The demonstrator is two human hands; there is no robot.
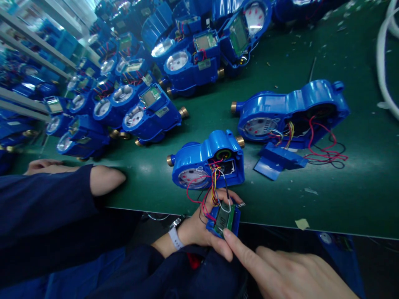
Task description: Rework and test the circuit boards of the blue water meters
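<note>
A small LCD display module (225, 219), a green circuit board in a blue housing with dark characters on its screen, rests in my left hand (199, 227), whose fingers and thumb wrap round it. Red, black, yellow and white wires (214, 182) run from it to a blue water meter (204, 155) standing on the bench just beyond. The meter has brass ends, a round dial and an open compartment. My right hand (286, 270) comes in from the lower right, holding nothing visible. Its index finger is stretched out, with the tip at the module's near edge; its other fingers are bent.
Another opened blue meter (293, 108) lies to the right, its blue housing (280, 158) and loose wires beside it. Several meters (149, 112) crowd the green bench (352, 199) at the upper left. A co-worker's sleeved arm (52, 199) reaches in from the left. A white cable (382, 62) curves at the right.
</note>
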